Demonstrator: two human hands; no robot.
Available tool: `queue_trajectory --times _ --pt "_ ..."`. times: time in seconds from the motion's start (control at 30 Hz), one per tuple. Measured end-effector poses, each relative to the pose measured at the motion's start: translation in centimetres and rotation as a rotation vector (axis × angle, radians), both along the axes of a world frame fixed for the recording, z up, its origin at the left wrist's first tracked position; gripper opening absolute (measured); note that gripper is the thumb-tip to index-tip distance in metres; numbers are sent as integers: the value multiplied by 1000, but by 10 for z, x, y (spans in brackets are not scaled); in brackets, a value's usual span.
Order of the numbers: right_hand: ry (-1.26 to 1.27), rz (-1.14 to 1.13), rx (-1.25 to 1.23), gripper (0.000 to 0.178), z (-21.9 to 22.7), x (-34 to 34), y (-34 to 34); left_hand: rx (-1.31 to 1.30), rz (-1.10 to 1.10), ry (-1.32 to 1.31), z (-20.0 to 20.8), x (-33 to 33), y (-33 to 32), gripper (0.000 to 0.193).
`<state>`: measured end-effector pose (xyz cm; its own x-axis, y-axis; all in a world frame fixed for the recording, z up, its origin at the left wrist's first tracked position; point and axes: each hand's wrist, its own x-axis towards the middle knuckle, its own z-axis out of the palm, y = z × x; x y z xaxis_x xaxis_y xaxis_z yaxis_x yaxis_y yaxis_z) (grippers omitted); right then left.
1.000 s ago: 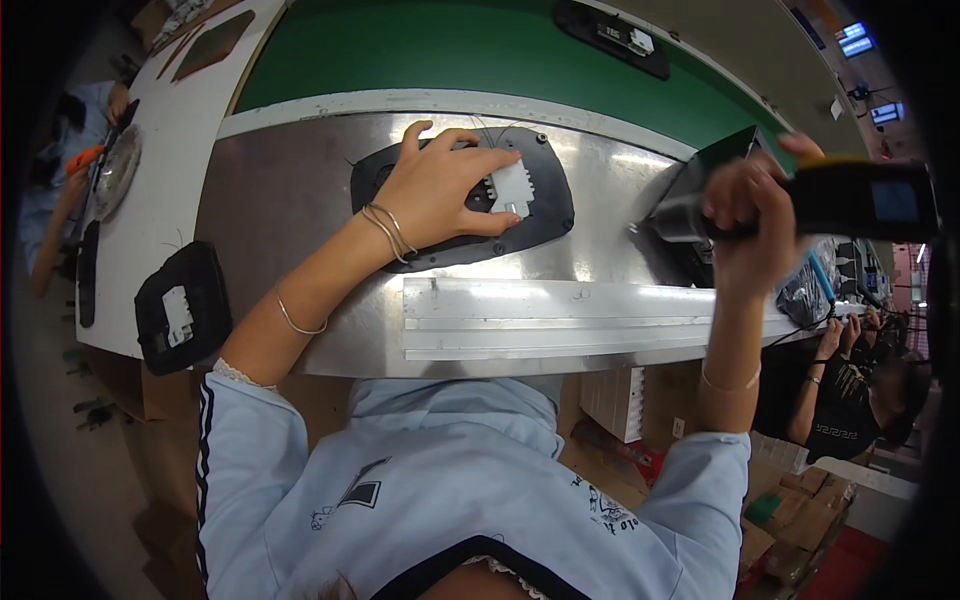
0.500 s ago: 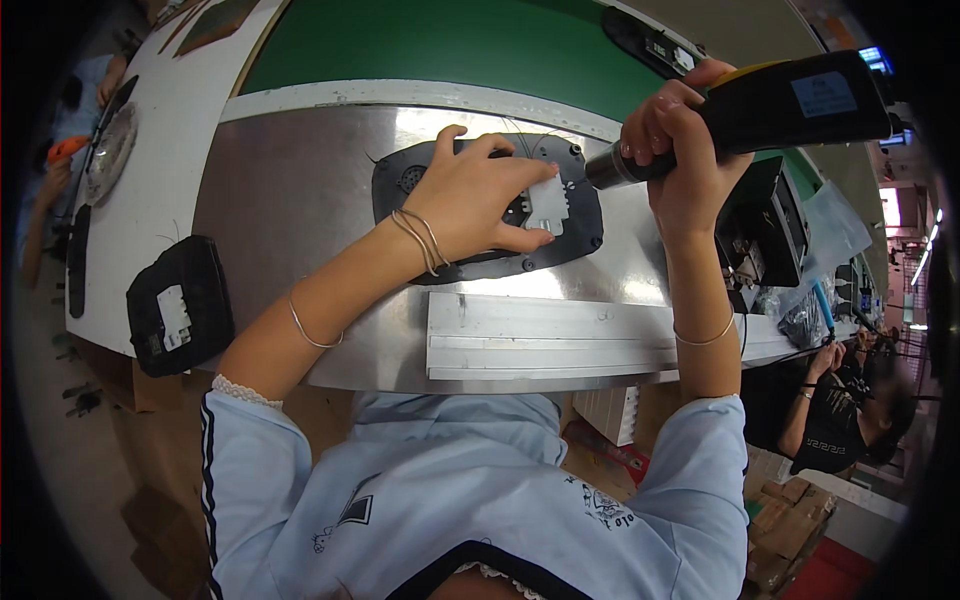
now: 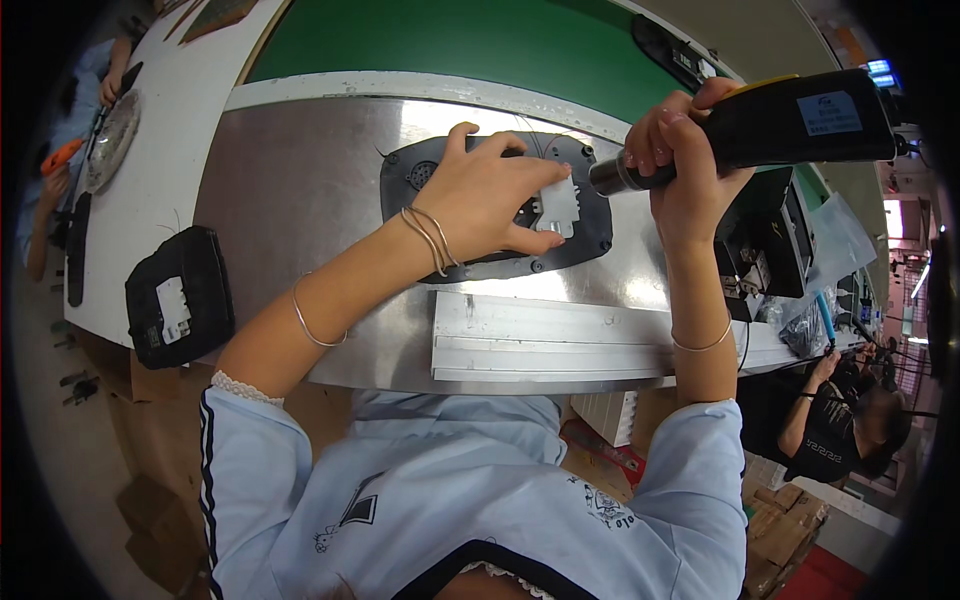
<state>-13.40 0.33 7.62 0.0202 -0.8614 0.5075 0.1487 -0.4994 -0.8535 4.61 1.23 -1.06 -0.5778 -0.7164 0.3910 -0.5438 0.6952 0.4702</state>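
A black plastic housing (image 3: 400,185) lies flat on the metal worktop, with a pale white plastic part (image 3: 560,207) on its right half. My left hand (image 3: 485,195) rests over the housing, its other fingers spread. Thumb and forefinger hold the white part at opposite edges. In my right hand (image 3: 685,155) is a black and yellow electric screwdriver (image 3: 800,120), held nearly level with the fingers wrapped round its front. Its metal nose (image 3: 608,177) points left at the right side of the white part, close above the housing. Whether the tip touches anything I cannot tell.
White metal bars (image 3: 550,340) lie along the worktop's near edge. Another black housing (image 3: 180,300) sits at left. A black box (image 3: 765,235) and plastic bags stand at right. Beyond is a green surface (image 3: 430,45) holding a black part (image 3: 670,50). Other people work at both sides.
The view has shifted slightly. The screwdriver's rear end has dipped a little, and its nose stays beside the white part. My left hand keeps the same hold.
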Motion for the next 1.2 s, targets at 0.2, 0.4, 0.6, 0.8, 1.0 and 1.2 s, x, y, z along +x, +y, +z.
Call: queue_trajectory --times 0.2,0.4,0.6,0.8,1.0,1.2 --pt "30 -3 -15 24 -6 4 0 -11 0 -18 0 -2 -1 61" --pt "30 -75 12 39 17 -3 11 52 -14 -67 4 -4 -1 62" --pt "93 -212 -160 32 49 -86 60 22 29 -64 4 1 1 61" --pt "48 -458 -139 25 55 -164 86 20 3 -79 9 -3 1 58" --pt "44 -548 -105 22 43 -177 77 49 9 -98 11 -3 0 59" --pt "26 -476 -22 21 40 -174 79 44 4 -74 7 -3 0 58"
